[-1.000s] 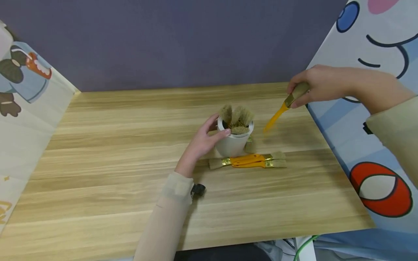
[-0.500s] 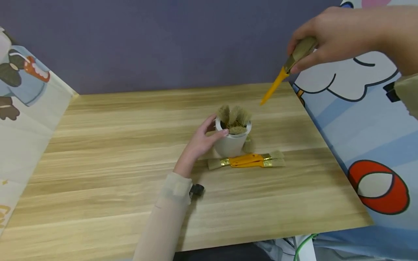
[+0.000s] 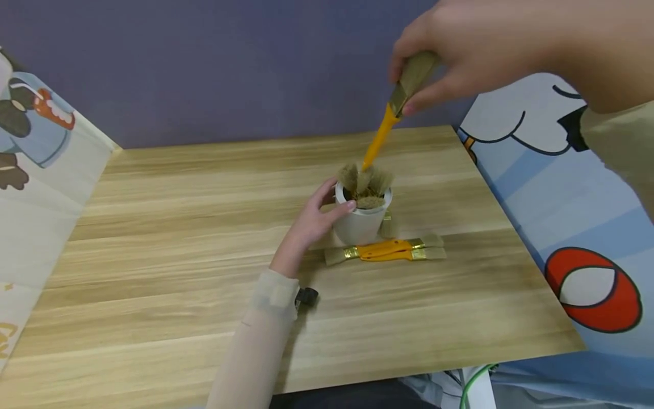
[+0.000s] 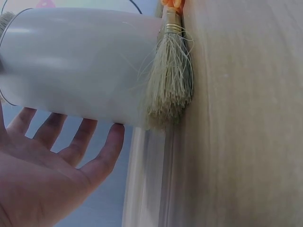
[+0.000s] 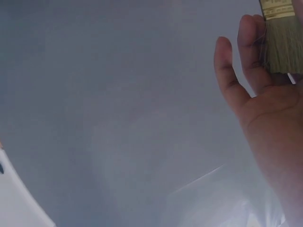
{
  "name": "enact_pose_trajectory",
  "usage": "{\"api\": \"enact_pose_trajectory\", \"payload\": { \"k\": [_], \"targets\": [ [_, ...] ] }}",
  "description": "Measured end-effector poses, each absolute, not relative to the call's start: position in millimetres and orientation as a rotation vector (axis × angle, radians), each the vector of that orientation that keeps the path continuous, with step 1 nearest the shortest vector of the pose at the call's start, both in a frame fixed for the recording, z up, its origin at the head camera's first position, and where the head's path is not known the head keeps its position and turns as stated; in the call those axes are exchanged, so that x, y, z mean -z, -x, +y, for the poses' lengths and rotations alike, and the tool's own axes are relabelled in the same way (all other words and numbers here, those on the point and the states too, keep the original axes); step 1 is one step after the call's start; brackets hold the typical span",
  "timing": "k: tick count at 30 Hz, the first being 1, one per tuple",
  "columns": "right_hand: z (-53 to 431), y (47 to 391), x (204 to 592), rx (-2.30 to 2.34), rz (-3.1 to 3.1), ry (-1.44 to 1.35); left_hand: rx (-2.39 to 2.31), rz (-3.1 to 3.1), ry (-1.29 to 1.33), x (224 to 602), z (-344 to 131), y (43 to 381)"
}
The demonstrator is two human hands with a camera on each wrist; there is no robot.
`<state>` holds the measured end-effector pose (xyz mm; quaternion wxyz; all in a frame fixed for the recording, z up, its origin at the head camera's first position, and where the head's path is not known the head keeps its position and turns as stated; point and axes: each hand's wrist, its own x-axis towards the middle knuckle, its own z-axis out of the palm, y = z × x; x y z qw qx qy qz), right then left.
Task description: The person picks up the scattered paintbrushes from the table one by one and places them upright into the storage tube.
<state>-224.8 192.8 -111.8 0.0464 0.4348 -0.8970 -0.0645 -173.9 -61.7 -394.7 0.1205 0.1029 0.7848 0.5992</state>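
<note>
A white cup (image 3: 357, 226) stands on the table with several paintbrushes (image 3: 367, 184) in it, bristles up. My left hand (image 3: 311, 224) holds the cup from the left, thumb at the rim; in the left wrist view its fingers (image 4: 111, 146) touch the cup's side. Above the cup, my right hand (image 3: 449, 57) pinches a paintbrush (image 3: 378, 139) near its metal band and bristles. Its orange handle slants down, the tip at the bristles in the cup; whether it touches them I cannot tell. In the right wrist view, bristles (image 5: 284, 45) lie against my fingers.
Several orange-handled paintbrushes (image 3: 390, 250) lie flat in front of the cup. Another brush's bristles (image 3: 387, 226) show just behind the cup's right side. A purple-grey panel (image 3: 245, 74) rises at the table's back; printed panels (image 3: 587, 227) flank the sides.
My right hand first rose with the paintbrush from low on the right, then came left until the handle tip is over the cup. My left hand has stayed on the cup.
</note>
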Motion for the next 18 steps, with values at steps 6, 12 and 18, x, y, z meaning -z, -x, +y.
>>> {"api": "enact_pose_trajectory", "payload": {
  "k": [6,12,18],
  "targets": [
    [169,213,115,0.191,-2.765,-1.435,-1.753,2.281,-0.329,395,-63,172],
    [145,204,117,0.219,-2.835,-1.507,-1.755,2.285,-0.328,393,-67,171],
    [120,194,126,0.346,-3.013,-1.506,-1.756,2.276,-0.361,393,-69,171]
  ]
}}
